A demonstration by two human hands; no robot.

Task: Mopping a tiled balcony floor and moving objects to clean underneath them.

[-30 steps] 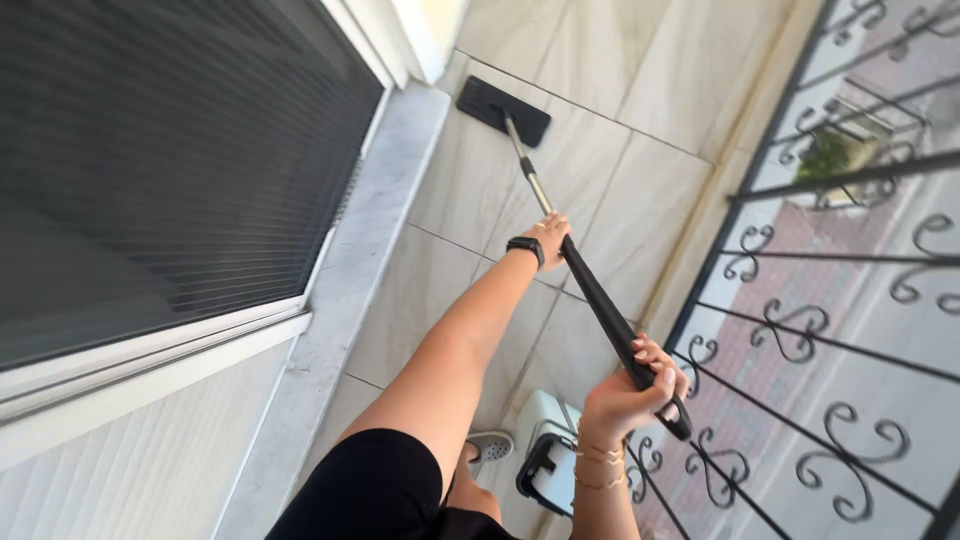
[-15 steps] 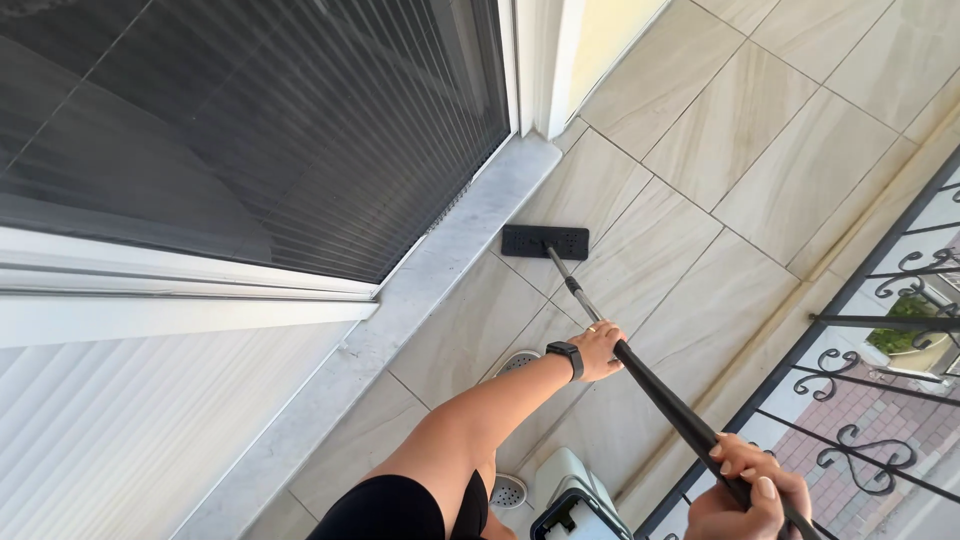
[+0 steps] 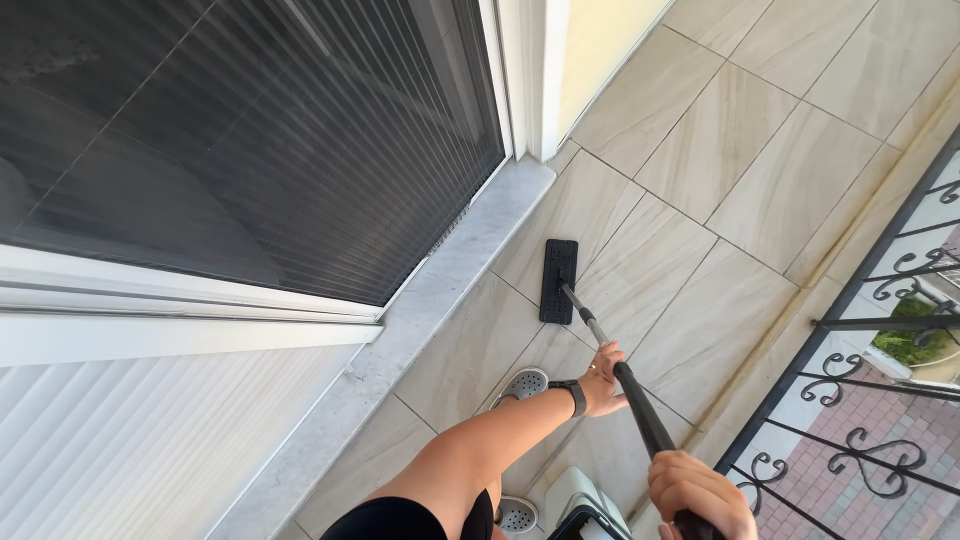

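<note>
Mop head (image 3: 558, 281) lies flat on floor tiles (image 3: 720, 150), far-left of both hands, long axis near-to-far. Left hand (image 3: 603, 377), nearer it, grips mop pole (image 3: 640, 410) mid-shaft; right hand (image 3: 698, 494) apparently clenches the pole's near end, partly cropped.

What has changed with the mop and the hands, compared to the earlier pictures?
The flat mop head came back along the tiled floor toward the person and turned from crosswise to lengthwise beside the marble sill. Nothing was taken up or let go: the left hand and right hand still grip the pole.
</note>
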